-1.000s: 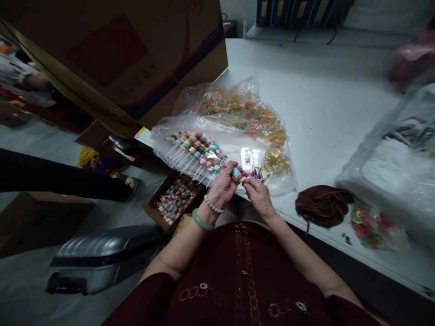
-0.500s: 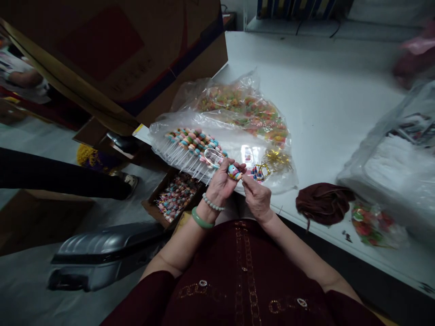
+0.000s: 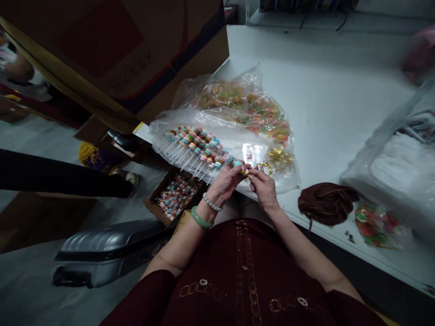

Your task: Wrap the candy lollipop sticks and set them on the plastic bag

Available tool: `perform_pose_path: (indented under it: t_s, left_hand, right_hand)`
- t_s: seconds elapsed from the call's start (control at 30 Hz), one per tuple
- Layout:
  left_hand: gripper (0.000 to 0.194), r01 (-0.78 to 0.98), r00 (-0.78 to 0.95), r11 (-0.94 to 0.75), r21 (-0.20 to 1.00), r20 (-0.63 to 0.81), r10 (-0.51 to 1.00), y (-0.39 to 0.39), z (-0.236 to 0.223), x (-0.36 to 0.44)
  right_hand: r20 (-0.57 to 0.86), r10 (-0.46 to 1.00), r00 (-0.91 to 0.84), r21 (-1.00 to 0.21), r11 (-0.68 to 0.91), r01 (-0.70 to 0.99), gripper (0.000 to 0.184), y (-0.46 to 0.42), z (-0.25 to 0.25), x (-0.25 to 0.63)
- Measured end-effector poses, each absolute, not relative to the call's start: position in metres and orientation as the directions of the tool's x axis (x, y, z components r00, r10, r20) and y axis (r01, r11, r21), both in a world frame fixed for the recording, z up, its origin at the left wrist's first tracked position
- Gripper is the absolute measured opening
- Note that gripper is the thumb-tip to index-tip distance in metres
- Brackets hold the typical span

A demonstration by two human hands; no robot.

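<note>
White work table (image 3: 326,90), big cardboard carton (image 3: 112,59) at its edge. On table, clear plastic bag (image 3: 224,145) holds rows of candy sticks (image 3: 195,147); gold twist ties (image 3: 280,159) lie just beside them. L hand (image 3: 224,185) & R hand (image 3: 265,190) together, fingertips pinching one candy stick (image 3: 240,168) above bag, near its colored end. Tip: keep pinch firm but light, stick steady, so candy doesn't slide or crack.
</note>
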State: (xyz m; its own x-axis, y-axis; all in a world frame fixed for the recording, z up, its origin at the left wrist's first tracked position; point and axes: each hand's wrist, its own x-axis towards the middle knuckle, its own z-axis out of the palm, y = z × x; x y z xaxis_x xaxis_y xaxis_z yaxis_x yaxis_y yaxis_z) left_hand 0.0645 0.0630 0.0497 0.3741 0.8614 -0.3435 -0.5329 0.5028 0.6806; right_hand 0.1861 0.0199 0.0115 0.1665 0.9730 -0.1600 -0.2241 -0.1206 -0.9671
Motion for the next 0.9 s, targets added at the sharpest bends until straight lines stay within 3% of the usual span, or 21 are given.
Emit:
perform_pose_path:
  t_s: [0.1, 0.17, 0.27, 0.33, 0.4, 0.47, 0.57, 0.63, 0.7, 0.8, 0.9]
  left_hand:
    - [0.032, -0.554, 0.333, 0.476, 0.683, -0.343, 0.878, 0.060, 0.044, 0.068]
    - [0.033, -0.545, 0.319, 0.495, 0.677, -0.379, 0.869, 0.060, 0.042, 0.071]
    - [0.038, -0.522, 0.346, 0.547, 0.654, -0.424, 0.837, 0.060, 0.043, 0.072]
    - [0.040, -0.535, 0.374, 0.552, 0.639, -0.407, 0.833, 0.061, 0.043, 0.069]
    - [0.040, -0.545, 0.393, 0.542, 0.640, -0.376, 0.839, 0.064, 0.042, 0.064]
    - [0.039, -0.555, 0.356, 0.521, 0.649, -0.381, 0.853, 0.068, 0.039, 0.060]
    - [0.037, -0.569, 0.225, 0.481, 0.667, -0.437, 0.871, 0.072, 0.032, 0.061]
    - [0.038, -0.554, 0.169, 0.465, 0.690, -0.454, 0.875, 0.069, 0.028, 0.067]
    - [0.041, -0.540, 0.134, 0.442, 0.717, -0.445, 0.885, 0.062, 0.026, 0.075]
    - [0.047, -0.505, 0.163, 0.450, 0.736, -0.430, 0.888, 0.050, 0.025, 0.083]
    - [0.049, -0.445, 0.265, 0.527, 0.724, -0.456, 0.850, 0.048, 0.025, 0.078]
  right_hand:
    - [-0.313, 0.945, 0.099, -0.858, -0.237, -0.456, 0.022, 0.023, 0.017, 0.185]
    - [-0.405, 0.910, -0.084, -0.722, -0.375, -0.581, 0.022, 0.023, 0.020, 0.185]
    - [-0.423, 0.793, -0.438, -0.487, -0.607, -0.628, 0.021, 0.024, 0.019, 0.187]
    - [-0.406, 0.738, -0.539, -0.425, -0.675, -0.603, 0.019, 0.024, 0.016, 0.190]
    - [-0.416, 0.750, -0.513, -0.490, -0.661, -0.569, 0.017, 0.024, 0.014, 0.193]
    - [-0.424, 0.829, -0.365, -0.675, -0.558, -0.483, 0.016, 0.021, 0.013, 0.192]
    - [-0.283, 0.959, -0.012, -0.954, -0.283, -0.096, 0.011, 0.016, 0.017, 0.185]
    - [-0.141, 0.981, 0.133, -0.967, -0.165, 0.196, 0.008, 0.015, 0.020, 0.179]
    - [-0.077, 0.979, 0.191, -0.956, -0.127, 0.264, 0.009, 0.017, 0.021, 0.177]
    - [-0.236, 0.961, 0.143, -0.969, -0.223, -0.103, 0.015, 0.025, 0.018, 0.179]
    - [-0.424, 0.906, -0.007, -0.789, -0.373, -0.488, 0.022, 0.031, 0.013, 0.186]
